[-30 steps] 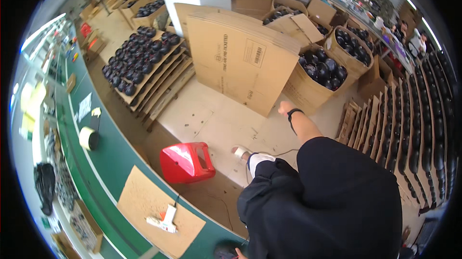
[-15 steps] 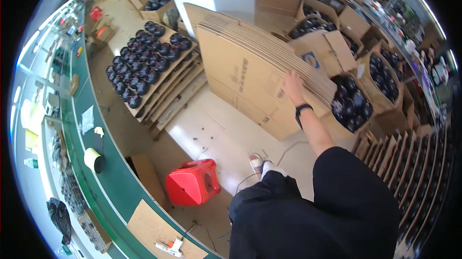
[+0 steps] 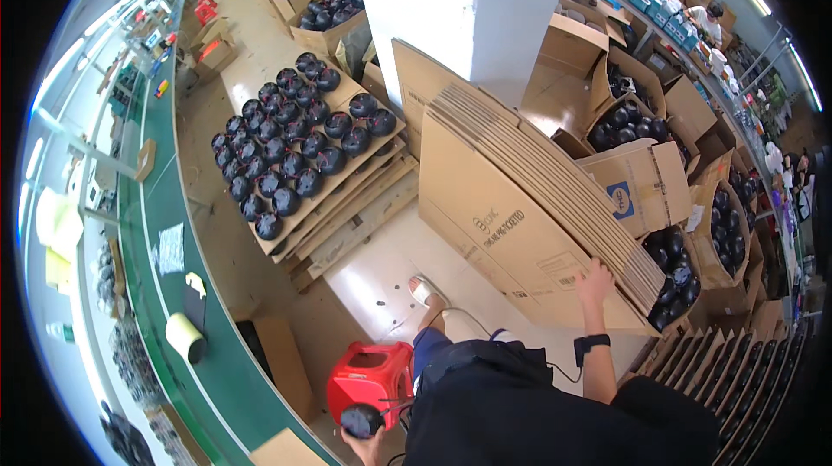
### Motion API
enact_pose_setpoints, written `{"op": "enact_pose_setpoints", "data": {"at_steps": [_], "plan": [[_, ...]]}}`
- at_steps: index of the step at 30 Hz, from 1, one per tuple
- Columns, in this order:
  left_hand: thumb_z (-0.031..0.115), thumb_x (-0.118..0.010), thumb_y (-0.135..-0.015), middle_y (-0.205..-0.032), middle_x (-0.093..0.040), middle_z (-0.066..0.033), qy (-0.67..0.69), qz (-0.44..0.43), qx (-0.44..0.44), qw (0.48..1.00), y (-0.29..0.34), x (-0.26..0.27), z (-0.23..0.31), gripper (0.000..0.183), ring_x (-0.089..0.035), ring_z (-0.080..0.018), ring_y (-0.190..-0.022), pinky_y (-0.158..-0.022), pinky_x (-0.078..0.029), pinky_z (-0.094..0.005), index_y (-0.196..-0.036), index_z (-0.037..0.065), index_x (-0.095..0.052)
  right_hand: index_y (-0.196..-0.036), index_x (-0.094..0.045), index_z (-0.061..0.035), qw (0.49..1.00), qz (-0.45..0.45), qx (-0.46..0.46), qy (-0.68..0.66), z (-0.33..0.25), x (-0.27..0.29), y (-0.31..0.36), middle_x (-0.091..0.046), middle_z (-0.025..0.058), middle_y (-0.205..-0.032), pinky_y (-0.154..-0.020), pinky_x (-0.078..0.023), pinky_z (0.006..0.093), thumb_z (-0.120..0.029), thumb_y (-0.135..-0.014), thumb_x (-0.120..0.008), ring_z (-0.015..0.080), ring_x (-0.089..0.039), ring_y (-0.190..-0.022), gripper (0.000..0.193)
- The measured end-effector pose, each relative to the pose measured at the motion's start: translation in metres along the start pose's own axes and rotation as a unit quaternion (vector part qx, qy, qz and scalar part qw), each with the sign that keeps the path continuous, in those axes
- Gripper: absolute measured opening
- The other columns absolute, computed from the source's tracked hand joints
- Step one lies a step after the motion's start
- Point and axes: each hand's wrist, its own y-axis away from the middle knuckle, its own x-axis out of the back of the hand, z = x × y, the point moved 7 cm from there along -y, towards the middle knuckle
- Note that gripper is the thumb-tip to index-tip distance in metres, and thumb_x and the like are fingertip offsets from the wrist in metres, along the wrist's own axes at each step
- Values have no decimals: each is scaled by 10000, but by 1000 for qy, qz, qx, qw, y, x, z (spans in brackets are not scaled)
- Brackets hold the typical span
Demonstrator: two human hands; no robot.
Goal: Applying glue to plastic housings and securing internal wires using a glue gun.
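My left hand (image 3: 366, 449) holds a round black part (image 3: 361, 420) with a flat top, beside a red plastic stool (image 3: 371, 378); dark wires run off near it. What exactly the part is, I cannot make out. My right hand (image 3: 594, 284), a black band on its wrist, rests with fingers spread near the upper edge of a stack of flattened cardboard cartons (image 3: 511, 232). These lean upright in a thick row toward a white pillar (image 3: 416, 24).
Round black parts with reddish wires stand in rows on a pallet stack (image 3: 347, 215). A green workbench (image 3: 169, 197) runs along the left, bearing a yellow roll (image 3: 184, 336). Open cartons (image 3: 719, 271) of black parts crowd the right. Slatted racks (image 3: 728, 379) stand at lower right.
My left hand has come into view holding the round black part over the stool. The view has shifted, and my right hand stays at the cartons, now nearer their right end.
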Motion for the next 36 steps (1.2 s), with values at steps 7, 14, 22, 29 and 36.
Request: {"op": "enact_pose_setpoints", "data": {"at_steps": [7, 14, 22, 29, 36], "plan": [[207, -888, -467, -1405, -396, -246, 11, -183, -184, 966, -339, -145, 285, 1251, -417, -352, -1315, -1128, -332, -418, -1479, -51, -199, -1176, -639, -14, 973, -210, -85, -41, -30, 25, -19, -665, 219, -1146, -957, -485, 435, -285, -810, -702, 376, -618, -1103, 459], [302, -920, -497, -1319, -445, -274, 15, -67, -288, 955, -593, -309, 582, 1165, -454, -418, -1221, -1054, -380, -466, -1413, -57, -297, -1141, -662, 5, 956, -206, 57, -201, -230, 22, -87, -682, 220, -1094, -912, -502, 419, -284, -817, -711, 372, -636, -1064, 437], [303, -942, -498, -1353, -427, -289, 14, -56, -262, 963, -790, -507, 729, 1230, -435, -447, -1266, -1065, -395, -468, -1454, -13, -235, -717, -672, 71, 950, -281, -117, 67, -274, -25, -127, -610, 239, -623, -561, -477, 471, -523, -681, -831, 409, -599, -597, 616], [257, -930, -531, -1390, -387, -292, 2, -70, -210, 975, -881, -641, 718, 1228, -401, -448, -1298, -1093, -376, -467, -1459, -40, -183, -1108, -688, -57, 892, -350, -281, 50, -231, -27, -101, -698, 168, -1050, -816, -558, 483, -290, -712, -857, 329, -669, -981, 490], [236, -915, -573, -1505, -245, -272, 12, -114, -186, 976, -916, -650, 704, 1203, -305, -445, -1380, -1152, -306, -470, -1508, 52, -181, -974, -728, -14, 888, -369, -258, 95, -249, -27, -117, -732, 180, -940, -747, -556, 428, -356, -747, -848, 321, -706, -870, 427]]}}
